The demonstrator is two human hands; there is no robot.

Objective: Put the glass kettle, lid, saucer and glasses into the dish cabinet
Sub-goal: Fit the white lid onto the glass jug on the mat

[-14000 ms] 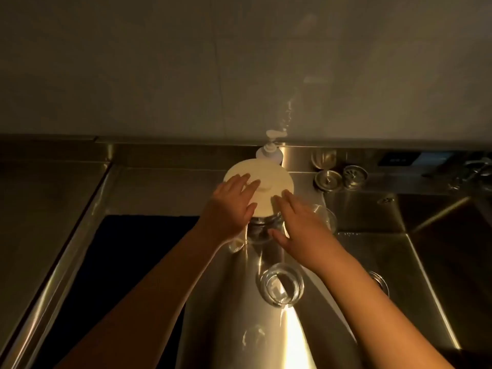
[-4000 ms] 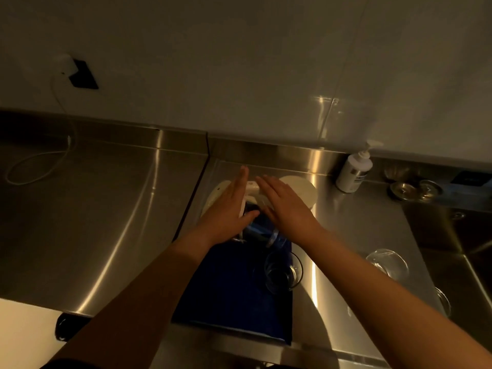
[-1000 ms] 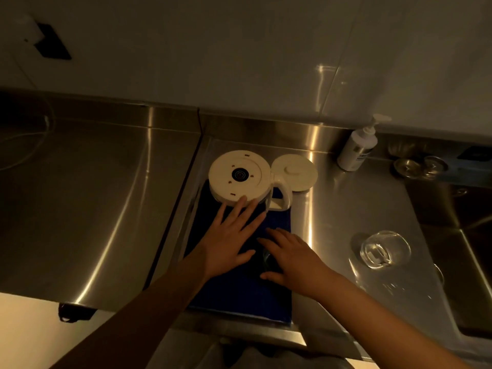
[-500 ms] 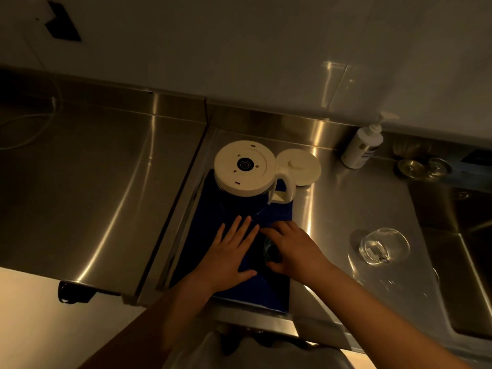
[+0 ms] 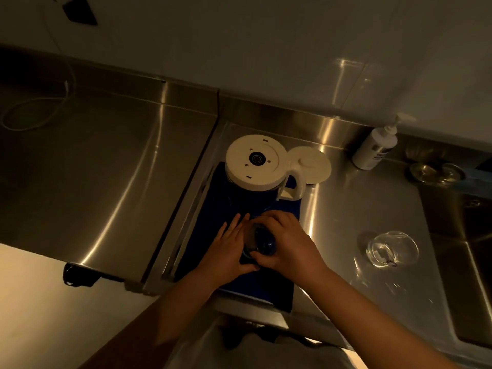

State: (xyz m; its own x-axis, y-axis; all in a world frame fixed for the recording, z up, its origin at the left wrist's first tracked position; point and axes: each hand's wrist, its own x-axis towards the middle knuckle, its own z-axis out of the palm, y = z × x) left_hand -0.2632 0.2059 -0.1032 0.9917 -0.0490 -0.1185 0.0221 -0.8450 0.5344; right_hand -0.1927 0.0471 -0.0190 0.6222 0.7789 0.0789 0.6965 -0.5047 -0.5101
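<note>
In the head view, a steel bench [image 5: 106, 161] is seen from above in dim light. A dark blue cloth [image 5: 221, 209] is spread on the bench, and the glass kettle [image 5: 255, 162] is placed upside down on its far part, with the cream base turned up and the handle to the right. The cream lid [image 5: 311, 164] is laid flat just beside the kettle, on the right, close to the handle.

Near the front part of the cloth, a small glass [image 5: 259, 242] is gripped by the right hand [image 5: 290, 242], whose fingers are curled around it. The left hand [image 5: 227, 250] is held against the left side of this glass with the fingers stretched forward and the thumb under it.

A second glass [image 5: 391, 249] is seen on the bare bench, well apart to the right, near the edge of the sink [image 5: 474, 288]. A white pump bottle [image 5: 376, 147] is standing at the back wall. A white cable [image 5: 34, 107] is lying on the far left.
</note>
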